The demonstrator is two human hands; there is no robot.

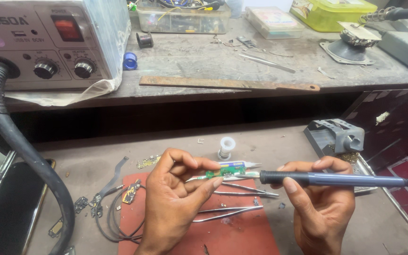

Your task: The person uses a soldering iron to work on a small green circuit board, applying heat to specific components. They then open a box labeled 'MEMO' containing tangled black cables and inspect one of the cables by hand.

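Soldering step under way: left hand (173, 203) pinches small green circuit board (218, 174) over red mat (242, 231) at bench front edge; right hand (319, 203) grips soldering iron (327, 179), tip touching board. Tweezers (242, 191) lie underneath. Next move needs steady tip, brief contact.

Head view, close, looking down onto workbench (270, 141).

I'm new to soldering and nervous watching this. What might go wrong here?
The left hand pinches the small green board right beside the soldering iron tip, so a fingertip burn seems possible. The board is held in the air, unclamped; it may shift under the tip. Tweezers and loose cables lie on the red mat just beneath, where dropped solder might land.
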